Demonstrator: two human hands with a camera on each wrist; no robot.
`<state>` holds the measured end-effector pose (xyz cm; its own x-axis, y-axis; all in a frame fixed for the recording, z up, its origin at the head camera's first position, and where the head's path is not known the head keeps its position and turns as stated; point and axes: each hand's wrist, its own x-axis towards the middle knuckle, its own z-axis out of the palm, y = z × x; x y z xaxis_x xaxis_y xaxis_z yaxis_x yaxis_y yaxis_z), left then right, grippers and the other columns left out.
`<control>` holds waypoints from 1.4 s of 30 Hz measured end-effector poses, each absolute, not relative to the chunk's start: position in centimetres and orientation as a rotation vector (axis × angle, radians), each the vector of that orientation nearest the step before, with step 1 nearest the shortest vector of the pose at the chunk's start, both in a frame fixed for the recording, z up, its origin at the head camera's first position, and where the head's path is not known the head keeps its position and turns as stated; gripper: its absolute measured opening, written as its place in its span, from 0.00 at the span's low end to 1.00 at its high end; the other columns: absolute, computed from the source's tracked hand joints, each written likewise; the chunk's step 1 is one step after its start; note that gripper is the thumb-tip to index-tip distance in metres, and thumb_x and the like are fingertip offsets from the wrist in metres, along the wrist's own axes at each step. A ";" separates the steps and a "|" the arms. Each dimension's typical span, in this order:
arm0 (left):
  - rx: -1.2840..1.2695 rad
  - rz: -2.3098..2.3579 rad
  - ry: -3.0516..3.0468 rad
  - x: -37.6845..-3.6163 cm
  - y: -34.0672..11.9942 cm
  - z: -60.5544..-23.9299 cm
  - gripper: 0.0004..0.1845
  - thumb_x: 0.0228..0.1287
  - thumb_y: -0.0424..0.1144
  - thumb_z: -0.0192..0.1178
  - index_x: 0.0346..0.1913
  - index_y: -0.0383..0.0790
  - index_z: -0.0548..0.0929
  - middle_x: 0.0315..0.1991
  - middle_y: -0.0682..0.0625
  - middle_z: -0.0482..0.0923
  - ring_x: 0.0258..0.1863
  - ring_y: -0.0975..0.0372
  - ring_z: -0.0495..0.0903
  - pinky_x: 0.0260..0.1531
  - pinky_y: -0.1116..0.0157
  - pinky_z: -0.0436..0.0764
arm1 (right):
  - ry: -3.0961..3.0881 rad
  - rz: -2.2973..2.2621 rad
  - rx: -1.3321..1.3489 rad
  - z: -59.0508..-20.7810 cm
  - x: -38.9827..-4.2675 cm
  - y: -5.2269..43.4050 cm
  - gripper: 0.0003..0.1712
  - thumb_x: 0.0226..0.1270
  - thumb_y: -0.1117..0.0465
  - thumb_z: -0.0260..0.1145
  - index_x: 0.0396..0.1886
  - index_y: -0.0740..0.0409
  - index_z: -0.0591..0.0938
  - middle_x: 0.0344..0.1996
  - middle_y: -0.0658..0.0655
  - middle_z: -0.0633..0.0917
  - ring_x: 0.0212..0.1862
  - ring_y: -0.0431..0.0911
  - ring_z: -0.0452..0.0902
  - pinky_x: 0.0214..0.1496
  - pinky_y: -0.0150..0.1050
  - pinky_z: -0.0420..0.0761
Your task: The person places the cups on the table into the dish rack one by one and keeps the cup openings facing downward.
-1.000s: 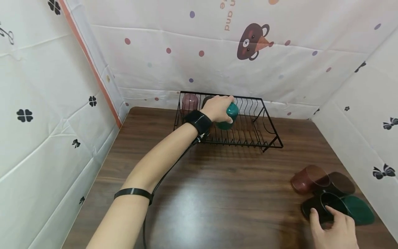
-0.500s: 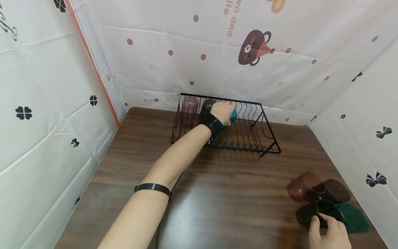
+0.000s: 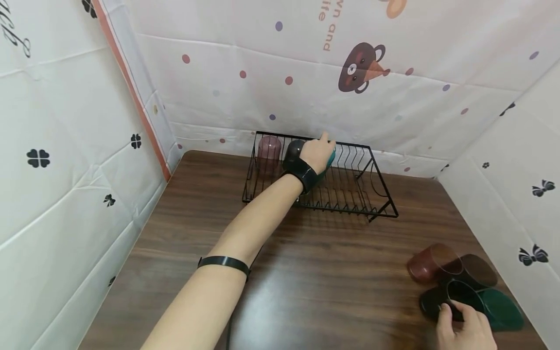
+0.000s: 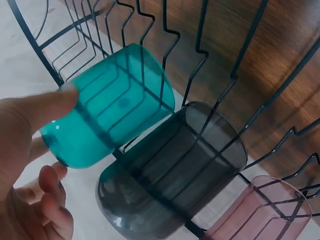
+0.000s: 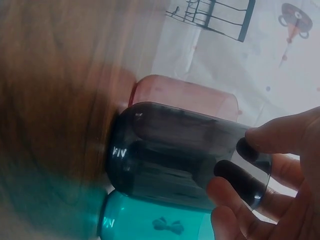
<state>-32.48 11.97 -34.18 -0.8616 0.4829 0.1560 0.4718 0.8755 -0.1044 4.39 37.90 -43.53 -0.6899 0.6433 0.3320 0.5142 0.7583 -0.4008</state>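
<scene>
At the black wire dish rack, my left hand holds a translucent teal cup by its rounded base, thumb on one side and a finger behind. The cup is upside down among the wires. Beside it in the rack, also base up, are a smoky grey cup and a pink cup. Low on the right, my right hand pinches the rim of a dark grey cup between thumb and fingers. That cup stands upright against a green cup.
Behind the right hand's cup stand a red cup and another dark cup. The wooden table meets patterned cloth walls at the back and sides. A cable runs along the left forearm.
My left hand has lowered the teal cup into the rack beside the grey one. My right hand has closed its fingers on the dark cup's rim. The head view has shifted slightly.
</scene>
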 end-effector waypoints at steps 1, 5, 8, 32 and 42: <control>-0.738 0.106 -2.853 -32.5 11.9 -34.2 0.28 0.76 0.43 0.57 0.75 0.49 0.68 0.68 0.43 0.66 0.34 0.61 0.83 0.35 0.66 0.84 | -2.498 0.385 -0.872 -43.6 4.4 37.9 0.17 0.73 0.61 0.60 0.49 0.72 0.82 0.49 0.75 0.79 0.43 0.67 0.77 0.31 0.51 0.70; -0.700 0.141 -2.825 -33.0 11.5 -34.5 0.24 0.78 0.42 0.54 0.73 0.48 0.70 0.65 0.45 0.70 0.33 0.62 0.82 0.33 0.67 0.84 | -2.481 0.386 -0.841 -43.7 4.4 37.9 0.15 0.72 0.62 0.61 0.47 0.71 0.82 0.47 0.74 0.80 0.42 0.66 0.77 0.29 0.44 0.68; -0.653 0.143 -2.828 -33.2 11.2 -34.6 0.23 0.78 0.43 0.53 0.72 0.48 0.71 0.65 0.46 0.72 0.36 0.61 0.83 0.34 0.66 0.84 | -2.459 0.390 -0.813 -43.7 4.4 37.9 0.14 0.71 0.62 0.63 0.46 0.70 0.83 0.44 0.73 0.80 0.39 0.64 0.77 0.26 0.34 0.62; -0.721 -0.160 -2.907 -32.4 10.8 -33.3 0.34 0.74 0.53 0.56 0.78 0.51 0.63 0.77 0.44 0.61 0.28 0.62 0.78 0.28 0.66 0.77 | -2.537 0.382 -0.881 -43.0 4.4 37.5 0.15 0.74 0.60 0.61 0.50 0.68 0.82 0.49 0.73 0.78 0.42 0.67 0.78 0.32 0.58 0.73; -0.779 -0.429 -2.970 -31.1 9.8 -32.3 0.27 0.72 0.57 0.57 0.69 0.54 0.72 0.66 0.48 0.67 0.31 0.59 0.77 0.30 0.64 0.74 | -2.591 0.408 -0.869 -42.1 3.9 36.4 0.17 0.76 0.56 0.61 0.53 0.64 0.82 0.52 0.70 0.79 0.41 0.64 0.81 0.37 0.62 0.73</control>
